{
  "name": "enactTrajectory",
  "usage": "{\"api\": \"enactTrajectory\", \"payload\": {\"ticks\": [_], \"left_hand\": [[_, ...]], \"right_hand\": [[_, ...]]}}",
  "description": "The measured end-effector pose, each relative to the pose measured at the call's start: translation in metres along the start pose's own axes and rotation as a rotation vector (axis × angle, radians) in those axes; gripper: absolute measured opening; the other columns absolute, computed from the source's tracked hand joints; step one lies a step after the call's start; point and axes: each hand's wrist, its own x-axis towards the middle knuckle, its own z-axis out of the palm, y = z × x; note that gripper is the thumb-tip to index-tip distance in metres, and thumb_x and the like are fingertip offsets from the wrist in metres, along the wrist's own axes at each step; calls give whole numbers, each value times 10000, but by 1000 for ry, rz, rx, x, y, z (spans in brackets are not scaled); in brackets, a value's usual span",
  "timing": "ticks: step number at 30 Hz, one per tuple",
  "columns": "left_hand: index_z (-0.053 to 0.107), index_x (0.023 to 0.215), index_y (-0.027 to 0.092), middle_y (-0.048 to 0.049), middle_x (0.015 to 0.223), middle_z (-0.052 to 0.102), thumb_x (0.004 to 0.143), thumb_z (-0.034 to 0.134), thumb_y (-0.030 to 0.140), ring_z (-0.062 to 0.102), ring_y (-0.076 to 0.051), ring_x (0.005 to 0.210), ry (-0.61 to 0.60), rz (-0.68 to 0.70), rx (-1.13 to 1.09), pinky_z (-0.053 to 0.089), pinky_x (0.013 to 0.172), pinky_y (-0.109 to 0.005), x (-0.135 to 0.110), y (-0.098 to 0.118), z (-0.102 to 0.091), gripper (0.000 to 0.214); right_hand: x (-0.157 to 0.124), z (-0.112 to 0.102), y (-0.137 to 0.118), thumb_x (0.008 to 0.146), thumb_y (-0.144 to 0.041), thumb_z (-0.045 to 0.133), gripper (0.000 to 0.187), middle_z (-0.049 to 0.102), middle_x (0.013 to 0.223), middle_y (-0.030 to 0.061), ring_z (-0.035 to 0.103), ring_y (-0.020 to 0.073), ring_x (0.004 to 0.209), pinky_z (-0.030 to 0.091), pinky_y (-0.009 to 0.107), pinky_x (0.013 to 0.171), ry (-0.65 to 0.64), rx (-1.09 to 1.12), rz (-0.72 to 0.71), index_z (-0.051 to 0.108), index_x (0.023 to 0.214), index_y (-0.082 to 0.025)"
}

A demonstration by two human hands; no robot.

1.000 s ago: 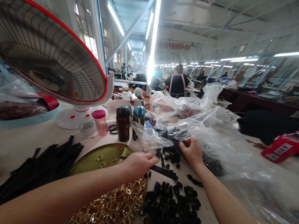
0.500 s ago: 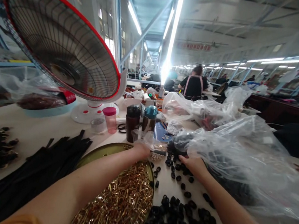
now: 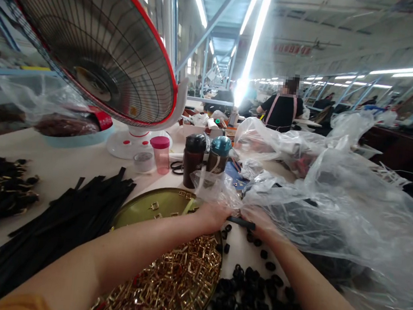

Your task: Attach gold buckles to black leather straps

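A short black strap [image 3: 241,222] spans the gap between my two hands. My left hand [image 3: 218,217], over the right rim of the round tray [image 3: 138,214], is closed on the strap's left end. Close by, my right hand [image 3: 258,222] has its fingers curled in at the strap's right end; what they pinch is hidden. Clear plastic bags [image 3: 215,187] lie right behind both hands. Gold buckles [image 3: 176,274] fill the tray's near part. Small black loops [image 3: 251,293] are heaped on the table between my forearms.
A red-rimmed fan [image 3: 99,52] stands at the left. Long black straps [image 3: 72,215] lie left of the tray. Two dark bottles [image 3: 193,161] and a pink cup [image 3: 160,155] stand behind it. Large plastic bags [image 3: 351,208] cover the right side. Farther back is a person [image 3: 283,109] in an apron.
My left hand has moved right with the strap, and my hands have come together. My right hand has left the scattered black loops. The view has shifted slightly.
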Motion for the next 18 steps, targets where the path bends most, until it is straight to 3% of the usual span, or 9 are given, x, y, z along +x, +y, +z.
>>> {"api": "enactTrajectory", "payload": {"ticks": [4, 9, 15, 18], "left_hand": [[548, 1084, 210, -80, 1060, 577, 814, 410, 231, 543, -215, 931, -87, -24, 18, 435, 799, -353, -4, 25, 4, 304], [602, 965, 173, -115, 967, 604, 771, 447, 228, 562, -259, 885, -139, -61, 36, 456, 712, -377, -16, 47, 5, 255], [587, 988, 200, -92, 933, 614, 756, 484, 256, 556, -242, 909, -169, 25, 37, 442, 745, -363, -48, 72, -1, 260], [582, 981, 207, -76, 921, 616, 758, 480, 247, 569, -223, 880, -174, 72, 24, 432, 770, -367, -63, 85, -9, 248]], "right_hand": [[-39, -3, -17, 858, -321, 397, 328, 558, 1182, 86, 484, 242, 1100, 359, 390, 944, 21, -58, 52, 608, 1084, -214], [-83, 1, -43, 853, -284, 380, 343, 557, 1172, 121, 496, 258, 1090, 372, 412, 935, 31, -106, 81, 627, 1072, -189], [-127, -2, -90, 815, -305, 462, 347, 569, 1169, 103, 529, 223, 1055, 402, 345, 919, -6, -91, 30, 591, 1123, -209], [-144, -8, -103, 838, -305, 418, 369, 566, 1188, 97, 522, 217, 1072, 397, 348, 924, -18, -96, 35, 558, 1167, -214]]}}
